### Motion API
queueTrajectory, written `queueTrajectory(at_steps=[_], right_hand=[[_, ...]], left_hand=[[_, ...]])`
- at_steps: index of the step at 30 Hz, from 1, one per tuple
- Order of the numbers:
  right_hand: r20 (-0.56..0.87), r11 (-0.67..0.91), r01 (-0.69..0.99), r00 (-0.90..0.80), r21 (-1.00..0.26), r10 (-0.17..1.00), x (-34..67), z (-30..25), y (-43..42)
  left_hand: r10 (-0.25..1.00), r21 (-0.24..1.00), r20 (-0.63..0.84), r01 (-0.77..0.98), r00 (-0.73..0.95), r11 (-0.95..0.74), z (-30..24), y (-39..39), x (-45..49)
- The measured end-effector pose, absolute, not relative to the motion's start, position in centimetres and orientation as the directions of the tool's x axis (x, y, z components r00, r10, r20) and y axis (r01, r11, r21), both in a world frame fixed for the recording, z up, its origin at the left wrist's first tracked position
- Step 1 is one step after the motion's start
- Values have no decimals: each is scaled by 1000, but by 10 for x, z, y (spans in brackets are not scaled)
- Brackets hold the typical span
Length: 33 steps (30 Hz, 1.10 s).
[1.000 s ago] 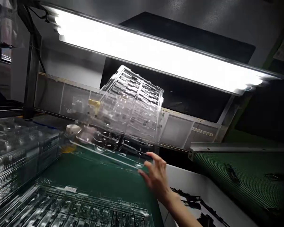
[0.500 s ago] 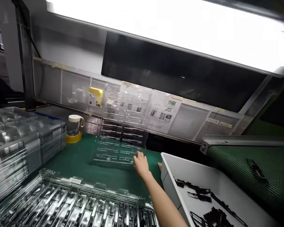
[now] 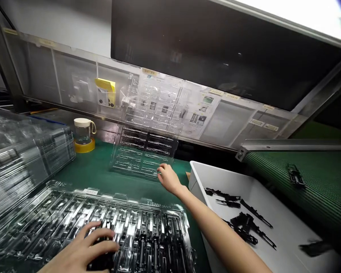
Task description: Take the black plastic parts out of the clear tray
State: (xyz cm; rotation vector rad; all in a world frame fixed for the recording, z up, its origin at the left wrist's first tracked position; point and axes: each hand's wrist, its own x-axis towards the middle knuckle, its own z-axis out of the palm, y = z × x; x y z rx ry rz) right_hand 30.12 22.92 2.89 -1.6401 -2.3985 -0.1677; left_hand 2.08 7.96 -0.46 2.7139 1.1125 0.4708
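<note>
The right hand [image 3: 169, 178] reaches forward across the green bench [image 3: 99, 178], fingers loosely spread and resting on the near right corner of an empty clear tray [image 3: 143, 159]. No grip is closed around it — the fingertips only touch its rim. This tray is thin, glossy, vacuum-formed plastic, rectangular, with rows of shallow moulded pockets; it lies flat at about 12 o'clock from the person, its far edge close to the back panel [image 3: 187, 113], a translucent sheet carrying small labels and a yellow note.

The left hand [image 3: 82, 250] lies at about 7 o'clock, palm down with fingers spread, pressing on a loaded tray [image 3: 147, 235] of the same clear plastic. Its long narrow pockets hold dark parts, and a ribbed rim runs along its far edge. Nothing is clamped in this hand.

At 9 o'clock stands a tall stack of clear trays [image 3: 25, 151], edges layered and shiny. At 11 o'clock a small lidded glass jar [image 3: 83, 132] sits on a yellow tape roll [image 3: 85, 146]. At 3 o'clock a white bin [image 3: 267, 231] — smooth, straight-walled — contains loose black parts [image 3: 244, 223], angular and thin. Beyond it, a green ribbed conveyor belt [image 3: 315, 182] carries one more black part [image 3: 294, 176]. The right forearm crosses the gap between the loaded tray and the bin.
</note>
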Motion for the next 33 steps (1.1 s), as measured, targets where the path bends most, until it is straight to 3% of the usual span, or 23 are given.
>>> queueTrajectory(at_steps=[6, 10, 18, 24, 29, 33], right_hand=[[189, 549, 817, -519, -175, 833, 293, 49, 158], [146, 581, 774, -563, -251, 813, 293, 57, 109], [25, 399, 788, -440, -468, 898, 305, 46, 78], [41, 347, 803, -375, -485, 926, 313, 44, 86], [55, 331, 817, -347, -471, 936, 316, 43, 84], [64, 321, 826, -330, -464, 942, 318, 42, 85]], left_hand=[[352, 183, 176, 321, 919, -929, 26, 109, 54], [266, 251, 15, 254, 964, -934, 36, 124, 59], [542, 379, -192, 571, 818, -728, 34, 112, 19], [621, 411, -127, 611, 774, -677, 13, 109, 0], [651, 371, -24, 612, 759, -699, 3, 99, 9], [751, 337, -6, 708, 660, -620, -2, 91, 10]])
